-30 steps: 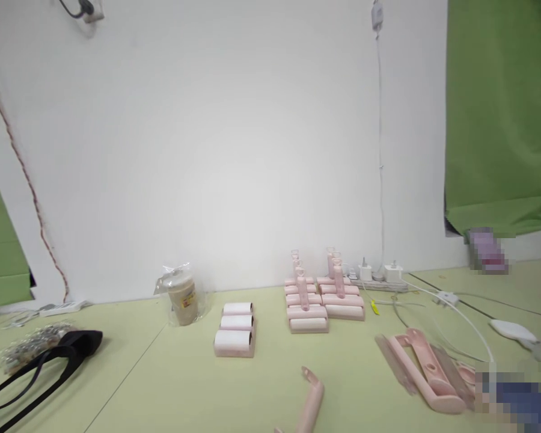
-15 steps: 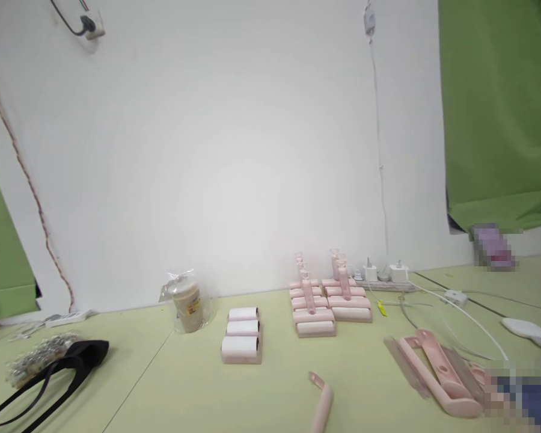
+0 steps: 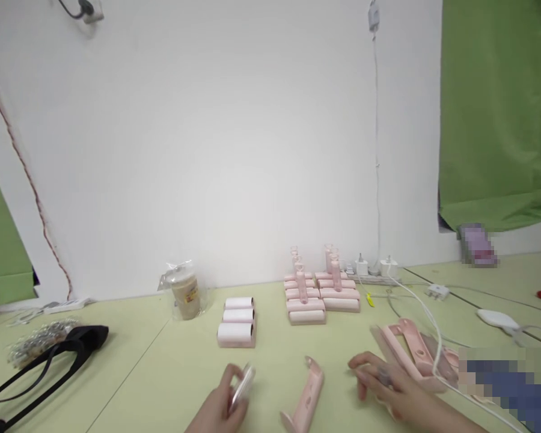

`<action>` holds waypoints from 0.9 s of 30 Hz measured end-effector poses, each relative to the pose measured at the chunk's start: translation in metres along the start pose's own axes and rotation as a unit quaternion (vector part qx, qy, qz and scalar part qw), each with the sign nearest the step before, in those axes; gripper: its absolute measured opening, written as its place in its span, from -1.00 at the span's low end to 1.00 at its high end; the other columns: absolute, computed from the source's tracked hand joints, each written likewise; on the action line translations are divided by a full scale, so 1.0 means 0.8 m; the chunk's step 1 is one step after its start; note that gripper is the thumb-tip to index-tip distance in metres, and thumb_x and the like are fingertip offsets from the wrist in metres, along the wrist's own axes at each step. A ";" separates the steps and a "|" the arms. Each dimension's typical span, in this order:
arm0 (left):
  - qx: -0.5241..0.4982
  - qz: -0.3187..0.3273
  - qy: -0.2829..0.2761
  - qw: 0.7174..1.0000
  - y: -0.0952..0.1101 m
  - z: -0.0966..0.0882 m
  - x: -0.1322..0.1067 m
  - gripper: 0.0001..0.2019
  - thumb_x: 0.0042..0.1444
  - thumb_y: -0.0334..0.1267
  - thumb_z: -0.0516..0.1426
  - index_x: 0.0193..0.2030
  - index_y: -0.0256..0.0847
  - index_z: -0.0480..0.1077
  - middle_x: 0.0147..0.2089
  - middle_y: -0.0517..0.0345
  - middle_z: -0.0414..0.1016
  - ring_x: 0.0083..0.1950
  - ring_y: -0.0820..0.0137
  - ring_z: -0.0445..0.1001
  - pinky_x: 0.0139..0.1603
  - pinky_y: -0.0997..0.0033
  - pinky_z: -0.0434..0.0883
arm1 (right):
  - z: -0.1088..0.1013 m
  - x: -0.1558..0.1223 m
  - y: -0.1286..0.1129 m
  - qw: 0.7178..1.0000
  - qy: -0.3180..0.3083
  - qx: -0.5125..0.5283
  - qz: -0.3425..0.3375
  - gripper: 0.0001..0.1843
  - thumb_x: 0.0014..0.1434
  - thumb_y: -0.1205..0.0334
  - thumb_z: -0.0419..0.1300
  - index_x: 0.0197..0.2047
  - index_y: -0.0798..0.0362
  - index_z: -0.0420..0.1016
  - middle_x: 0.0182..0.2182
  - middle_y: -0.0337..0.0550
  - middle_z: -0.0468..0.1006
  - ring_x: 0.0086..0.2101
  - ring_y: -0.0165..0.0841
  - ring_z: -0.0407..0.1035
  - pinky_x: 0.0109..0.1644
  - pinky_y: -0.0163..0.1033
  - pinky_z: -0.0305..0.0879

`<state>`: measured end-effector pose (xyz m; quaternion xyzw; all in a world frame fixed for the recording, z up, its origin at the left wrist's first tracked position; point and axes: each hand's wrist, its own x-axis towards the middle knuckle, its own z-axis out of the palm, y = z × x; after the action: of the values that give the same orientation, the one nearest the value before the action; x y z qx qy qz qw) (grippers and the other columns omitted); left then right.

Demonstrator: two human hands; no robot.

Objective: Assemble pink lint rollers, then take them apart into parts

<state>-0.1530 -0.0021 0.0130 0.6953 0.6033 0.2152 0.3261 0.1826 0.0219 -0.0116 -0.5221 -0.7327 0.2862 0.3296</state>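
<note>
My left hand comes in at the bottom, its fingers closed round a small clear, whitish plastic piece that is blurred. A pink lint roller handle lies tilted on the table between my hands. To its right, my right hand hovers palm down with its fingers partly bent and apart, slightly smeared by motion. Something grey shows at its fingers, too blurred to name. Just behind that hand are more pink handles, some with clear plastic about them.
White sticky rolls stand in a row behind my left hand. Pink lint rollers are lined up by the wall. A bagged cup, a black strap, white chargers and a white cable lie about. A person's blue sleeve is at right.
Both my hands have come into view from below, the left with the clear piece. The pink handle shows more fully, and the view has shifted slightly.
</note>
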 end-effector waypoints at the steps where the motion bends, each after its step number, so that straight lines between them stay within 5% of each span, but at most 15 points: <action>1: 0.002 0.005 0.010 1.000 0.007 0.010 0.010 -0.77 0.09 -0.12 -0.11 -0.13 -0.11 0.11 -0.40 0.29 0.23 -0.56 0.52 0.20 -0.56 0.54 0.16 | 0.003 0.004 -0.010 0.999 -0.030 0.014 -0.004 -0.57 0.18 -0.09 -0.17 -0.32 -0.02 0.39 -0.48 -0.23 0.52 -0.54 -0.38 0.33 -0.47 -0.31 0.27; 3: 0.052 0.030 0.034 0.998 0.024 0.031 0.032 -0.74 0.07 -0.13 -0.09 -0.14 -0.16 0.21 -0.26 0.17 0.28 -0.45 0.47 0.29 -0.46 0.50 0.20 | -0.002 0.010 -0.027 0.998 -0.041 0.024 -0.034 -0.59 0.17 -0.08 -0.14 -0.33 0.00 0.39 -0.41 -0.19 0.53 -0.39 -0.33 0.37 -0.32 -0.27 0.29; 7: 0.111 0.027 0.030 0.993 0.046 0.054 0.064 -0.69 0.03 -0.08 -0.03 -0.20 -0.22 0.35 -0.40 0.13 0.34 -0.35 0.32 0.34 -0.36 0.41 0.19 | -0.035 0.014 -0.039 0.997 0.033 0.024 -0.059 -0.55 0.20 -0.04 -0.21 -0.25 0.01 0.41 -0.24 -0.11 0.49 -0.25 -0.28 0.37 -0.19 -0.23 0.26; 10: 0.113 0.031 0.021 0.993 0.058 0.058 0.069 -0.64 0.05 -0.06 -0.07 -0.19 -0.26 0.36 -0.39 0.07 0.37 -0.37 0.29 0.35 -0.40 0.40 0.18 | -0.049 0.013 -0.025 0.990 0.042 -0.133 -0.033 -0.71 0.15 0.11 -0.09 -0.25 -0.03 0.42 -0.29 -0.15 0.50 -0.34 -0.26 0.38 -0.30 -0.21 0.23; 13: 0.112 0.067 0.035 0.991 0.085 0.064 0.070 -0.61 0.08 -0.07 -0.10 -0.06 -0.25 0.28 -0.33 0.07 0.38 -0.35 0.32 0.34 -0.37 0.42 0.18 | -0.041 0.008 -0.003 0.955 -0.010 -0.297 -0.009 -0.80 -0.02 0.19 0.09 -0.30 -0.03 0.46 -0.33 -0.15 0.50 -0.39 -0.18 0.39 -0.38 -0.21 0.15; 18: 0.124 0.146 -0.002 0.982 0.157 0.107 0.105 -0.55 0.12 -0.13 -0.12 0.10 -0.30 -0.01 -0.35 0.09 0.42 -0.35 0.33 0.37 -0.42 0.45 0.17 | -0.030 -0.001 0.004 0.927 -0.040 -0.371 -0.020 -0.86 -0.05 0.24 0.09 -0.53 0.03 0.45 -0.48 -0.13 0.52 -0.42 -0.16 0.40 -0.41 -0.24 0.07; 22: 0.149 0.141 -0.040 0.978 0.193 0.163 0.154 -0.72 0.07 -0.24 -0.07 -0.10 -0.32 0.19 -0.26 -0.10 0.44 -0.26 0.19 0.41 -0.35 0.34 0.21 | -0.067 0.001 -0.010 0.925 0.049 -0.371 0.063 -0.72 0.08 0.13 -0.03 -0.53 -0.01 0.40 -0.54 -0.15 0.51 -0.45 -0.21 0.40 -0.47 -0.29 0.06; 27: 0.164 0.149 -0.044 0.974 0.211 0.210 0.176 -0.70 0.08 -0.21 -0.08 -0.08 -0.30 0.20 -0.16 -0.14 0.41 -0.19 0.16 0.41 -0.28 0.28 0.25 | -0.113 0.013 -0.005 0.898 0.148 -0.359 0.206 -0.58 0.12 -0.05 -0.15 -0.49 0.01 0.36 -0.40 -0.04 0.53 -0.39 -0.15 0.41 -0.51 -0.27 0.08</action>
<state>0.1066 0.0933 0.0034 0.8302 0.5050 0.1289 0.1979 0.2482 0.0376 0.0495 -0.7808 -0.6044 -0.0150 0.1579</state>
